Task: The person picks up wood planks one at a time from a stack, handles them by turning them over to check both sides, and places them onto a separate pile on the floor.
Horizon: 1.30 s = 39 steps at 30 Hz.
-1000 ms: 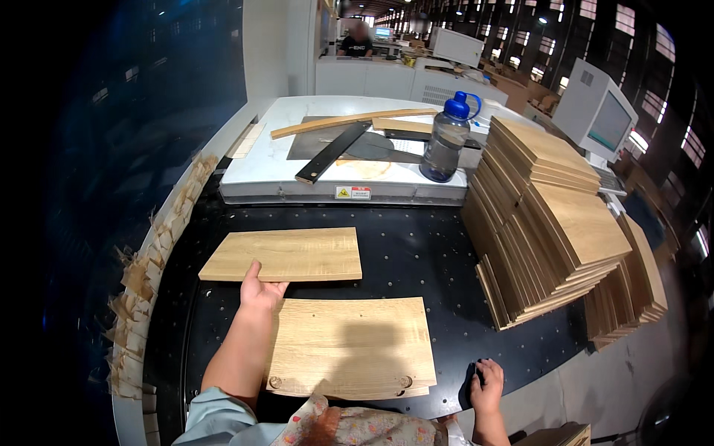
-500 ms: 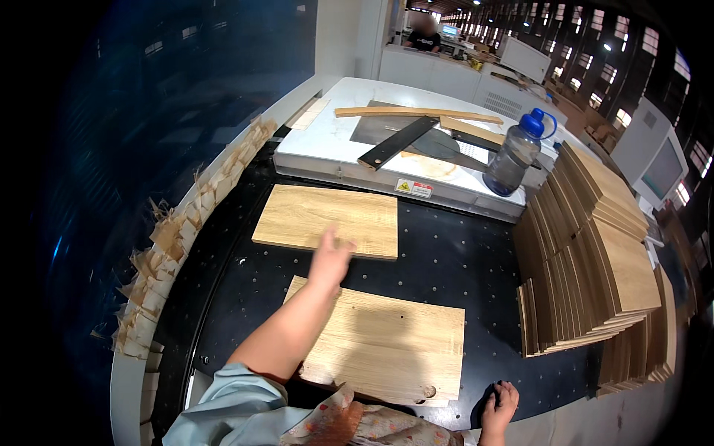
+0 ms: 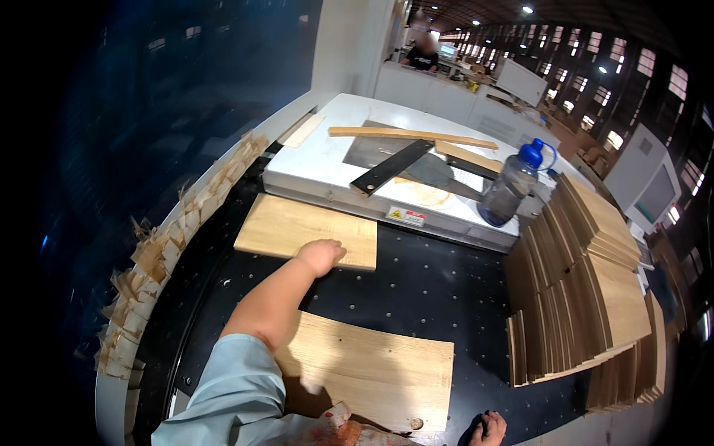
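Two wood-grain boards lie flat on the black machine bed, one behind the other. My left hand (image 3: 321, 257) is on the near edge of the far board (image 3: 309, 221), its fingers bent over the top face and its thumb hidden. The nearer board (image 3: 364, 360) has small holes along its far side and a round hole near its front right corner; my left arm and its shadow cover part of it. Low on the right, by the bed's front, my right hand (image 3: 491, 430) is closed with fingers curled beside something dark that I cannot make out.
A tall stack of boards (image 3: 595, 297) stands on the right. Behind the bed, a white machine top (image 3: 297, 167) carries a blue-capped bottle (image 3: 512, 186), a black bar (image 3: 393, 166) and wooden strips (image 3: 413, 135). Torn edging (image 3: 152, 256) lines the left side. Another person (image 3: 422, 56) is far off.
My left hand has come down onto the near edge of the far board, from just above it. The whole scene sits lower in the picture; the boards lie as before.
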Motion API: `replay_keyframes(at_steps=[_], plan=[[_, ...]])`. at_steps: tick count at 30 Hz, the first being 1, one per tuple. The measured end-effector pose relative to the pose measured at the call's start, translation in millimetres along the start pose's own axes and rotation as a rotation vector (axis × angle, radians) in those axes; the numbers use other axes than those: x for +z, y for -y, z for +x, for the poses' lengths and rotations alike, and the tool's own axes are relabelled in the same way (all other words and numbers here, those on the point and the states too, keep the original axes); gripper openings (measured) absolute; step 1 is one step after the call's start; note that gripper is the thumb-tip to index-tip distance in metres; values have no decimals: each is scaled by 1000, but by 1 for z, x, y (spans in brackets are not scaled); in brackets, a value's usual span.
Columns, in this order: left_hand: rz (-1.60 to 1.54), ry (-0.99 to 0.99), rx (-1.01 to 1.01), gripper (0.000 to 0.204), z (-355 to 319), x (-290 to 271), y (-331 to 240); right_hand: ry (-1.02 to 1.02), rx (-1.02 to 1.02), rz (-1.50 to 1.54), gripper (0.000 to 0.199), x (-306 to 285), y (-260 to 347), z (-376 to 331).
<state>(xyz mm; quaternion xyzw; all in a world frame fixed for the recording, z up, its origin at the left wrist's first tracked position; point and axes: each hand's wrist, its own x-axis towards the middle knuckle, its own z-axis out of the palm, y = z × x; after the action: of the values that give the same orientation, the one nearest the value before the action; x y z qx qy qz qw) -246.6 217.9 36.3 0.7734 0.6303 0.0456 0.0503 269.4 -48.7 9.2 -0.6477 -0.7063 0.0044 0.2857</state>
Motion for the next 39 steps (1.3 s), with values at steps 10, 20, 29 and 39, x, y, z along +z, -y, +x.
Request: replay_keyframes(at_steps=[10, 20, 29, 39], plan=[[103, 81, -174, 25, -32, -24, 58, 16, 9, -4, 22, -4, 3, -1], [-786, -586, -785, 76, -27, 11, 2, 27, -5, -13, 23, -3, 6, 3], [-1715, -836, -875, 81, -5, 17, -60, -25, -11, -4, 23, -1, 5, -1], [-2002, -842, -705, 85, -14, 8, -63, -8, 34, -13, 24, -1, 4, 1]])
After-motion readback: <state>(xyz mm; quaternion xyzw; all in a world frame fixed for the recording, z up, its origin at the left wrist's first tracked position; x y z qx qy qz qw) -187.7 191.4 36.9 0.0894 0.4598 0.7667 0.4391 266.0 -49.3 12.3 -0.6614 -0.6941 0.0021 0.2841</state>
